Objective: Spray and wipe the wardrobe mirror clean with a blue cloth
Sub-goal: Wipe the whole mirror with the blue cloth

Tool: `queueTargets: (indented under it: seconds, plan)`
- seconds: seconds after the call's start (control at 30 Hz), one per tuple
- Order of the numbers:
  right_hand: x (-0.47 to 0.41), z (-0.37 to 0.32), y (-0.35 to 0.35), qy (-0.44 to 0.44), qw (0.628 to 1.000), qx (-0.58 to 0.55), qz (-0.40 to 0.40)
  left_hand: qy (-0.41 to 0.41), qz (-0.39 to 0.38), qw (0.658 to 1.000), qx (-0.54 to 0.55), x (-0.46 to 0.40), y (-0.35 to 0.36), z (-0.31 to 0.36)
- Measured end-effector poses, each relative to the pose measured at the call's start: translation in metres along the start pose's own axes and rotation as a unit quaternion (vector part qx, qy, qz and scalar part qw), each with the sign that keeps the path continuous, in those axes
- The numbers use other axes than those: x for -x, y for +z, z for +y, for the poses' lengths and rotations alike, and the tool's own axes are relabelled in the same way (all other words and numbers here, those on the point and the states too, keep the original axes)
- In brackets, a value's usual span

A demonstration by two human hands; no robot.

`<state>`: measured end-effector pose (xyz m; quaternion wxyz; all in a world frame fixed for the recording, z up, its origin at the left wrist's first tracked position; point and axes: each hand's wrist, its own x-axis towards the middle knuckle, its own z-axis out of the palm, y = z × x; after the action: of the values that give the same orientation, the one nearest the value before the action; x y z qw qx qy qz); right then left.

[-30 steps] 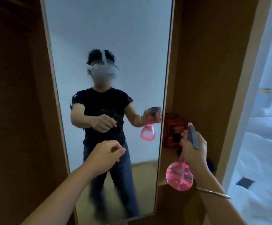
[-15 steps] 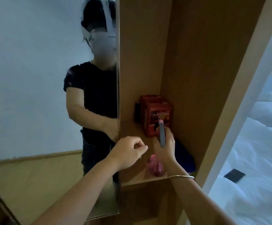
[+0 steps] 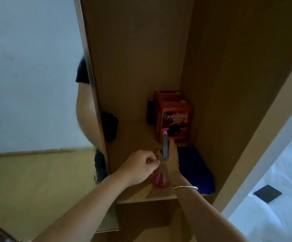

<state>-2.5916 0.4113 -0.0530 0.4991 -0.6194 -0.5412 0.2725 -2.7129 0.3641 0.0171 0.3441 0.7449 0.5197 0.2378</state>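
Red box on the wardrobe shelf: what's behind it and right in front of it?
Beside the red box, toward the back, stands a dark object, unidentifiable. In front, the right hand grips the pink spray bottle; blue cloth lies nearby.

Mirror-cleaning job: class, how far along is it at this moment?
Done: cannot tell whether spraying has happened. In hand: the right hand grips the pink spray bottle on the shelf. Left: the blue cloth lies untouched, so wiping the mirror remains.

red box (image 3: 174, 117) — phone (image 3: 267, 193) on bed (image 3: 272, 172)
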Motion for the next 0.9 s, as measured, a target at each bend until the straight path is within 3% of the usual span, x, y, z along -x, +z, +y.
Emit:
queueTargets:
  seconds: [0.17, 0.33, 0.4, 0.5, 0.6, 0.67, 0.77, 0.9]
  plan:
    - [-0.001, 0.005, -0.006, 0.018, 0.998, 0.017, -0.049, 0.012, -0.008, 1.0, -0.011, -0.008, 0.006, -0.003]
    - [-0.003, -0.002, -0.045, 0.049, 0.959, 0.16, -0.23, 0.031, -0.011, 0.999, -0.001, -0.008, 0.01, -0.003]
    - [-0.005, 0.002, -0.062, 0.104, 0.939, 0.173, -0.278, 0.031, -0.008, 0.999, 0.008, -0.007, 0.011, -0.005]
    - [-0.016, 0.01, -0.082, 0.133, 0.965, 0.137, -0.178, 0.032, -0.009, 0.999, 0.026, -0.005, 0.015, -0.007]
    - [-0.024, 0.028, -0.081, 0.086, 0.965, 0.23, -0.091, 0.038, -0.016, 0.998, 0.04, -0.003, 0.019, -0.005]
    - [-0.019, 0.052, -0.069, 0.083, 0.939, 0.32, -0.095, 0.039, -0.016, 0.998, 0.044, -0.002, 0.022, -0.005]
    - [-0.008, 0.081, -0.056, 0.059, 0.87, 0.476, -0.116, 0.025, -0.018, 0.998, 0.046, 0.001, 0.025, -0.008]
    - [-0.011, 0.084, -0.047, 0.053, 0.841, 0.53, -0.093, 0.006, -0.017, 0.999, 0.042, 0.006, 0.028, -0.015]
